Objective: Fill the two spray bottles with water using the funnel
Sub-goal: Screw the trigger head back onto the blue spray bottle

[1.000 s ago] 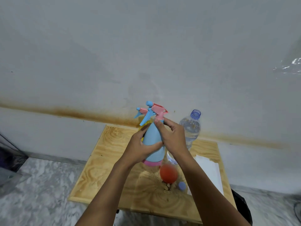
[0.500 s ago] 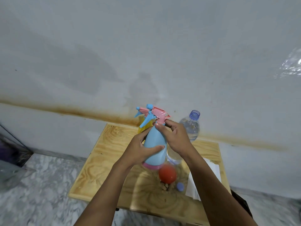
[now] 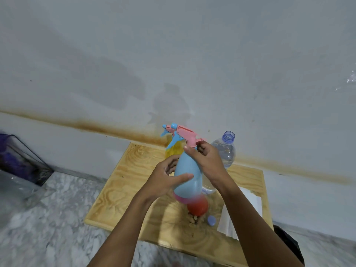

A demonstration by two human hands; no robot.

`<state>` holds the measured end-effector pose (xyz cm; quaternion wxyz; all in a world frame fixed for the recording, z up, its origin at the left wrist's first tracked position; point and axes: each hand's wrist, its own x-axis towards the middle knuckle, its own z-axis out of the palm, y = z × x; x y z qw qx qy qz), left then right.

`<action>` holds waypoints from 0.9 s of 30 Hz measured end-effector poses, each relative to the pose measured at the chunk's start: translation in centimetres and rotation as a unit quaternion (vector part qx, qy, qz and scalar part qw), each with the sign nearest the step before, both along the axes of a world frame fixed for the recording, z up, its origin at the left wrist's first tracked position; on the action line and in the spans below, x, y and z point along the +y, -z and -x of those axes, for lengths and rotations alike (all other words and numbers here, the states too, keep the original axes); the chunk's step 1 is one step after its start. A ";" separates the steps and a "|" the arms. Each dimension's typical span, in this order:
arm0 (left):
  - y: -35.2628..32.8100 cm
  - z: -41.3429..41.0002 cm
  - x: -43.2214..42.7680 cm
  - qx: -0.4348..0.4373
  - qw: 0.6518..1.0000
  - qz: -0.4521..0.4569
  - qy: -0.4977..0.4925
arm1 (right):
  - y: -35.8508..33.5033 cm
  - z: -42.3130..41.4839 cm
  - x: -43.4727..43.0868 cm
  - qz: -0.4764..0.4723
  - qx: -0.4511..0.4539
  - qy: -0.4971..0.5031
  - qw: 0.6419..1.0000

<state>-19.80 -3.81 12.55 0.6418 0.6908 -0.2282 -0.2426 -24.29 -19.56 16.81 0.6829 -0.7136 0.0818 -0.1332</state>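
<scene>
You are at the very start of the job. Your left hand (image 3: 165,182) is wrapped round the body of the blue spray bottle (image 3: 187,170), thumb across the front, and holds it roughly upright over the middle of the table. Your right hand (image 3: 209,160) has its fingers curled round the neck, just under the pink trigger head (image 3: 185,134). That looks like a grip for unscrewing the head. The head is on, so nothing can go into this bottle yet. Its wall is opaque, so you cannot read a water level.

The yellow spray bottle (image 3: 172,152) stands just behind it on the far side, its own head in place too. I cannot tell whether it holds any water.

The clear water bottle (image 3: 226,153) stands to the right, uncapped and partly full. Its blue cap (image 3: 211,221) lies on the near part of the table. The red round thing (image 3: 198,208) below the blue bottle is probably the funnel, and nothing is touching it. By my reading both heads, both fills and both closings are left.

All of this is on a small plywood table (image 3: 125,170) pushed against a pale wall with a long brown stain (image 3: 96,127). A white folded sheet (image 3: 248,207) lies at its right edge. The floor (image 3: 57,199) is grey marbled tile, and a dark glass-sided box (image 3: 23,160) sits far left.
</scene>
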 end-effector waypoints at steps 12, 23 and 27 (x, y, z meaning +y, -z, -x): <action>-0.2 0.6 1.1 0.093 0.995 -0.002 0.036 | -0.7 -2.2 -0.1 -0.119 0.078 -0.156 0.977; 10.5 -4.6 7.1 0.054 0.926 -0.274 -0.253 | 5.0 -5.5 3.0 0.050 0.234 -0.139 0.961; 15.0 -6.1 8.0 -0.005 0.874 -0.430 -0.225 | 7.7 -6.9 4.1 0.111 0.318 -0.127 0.933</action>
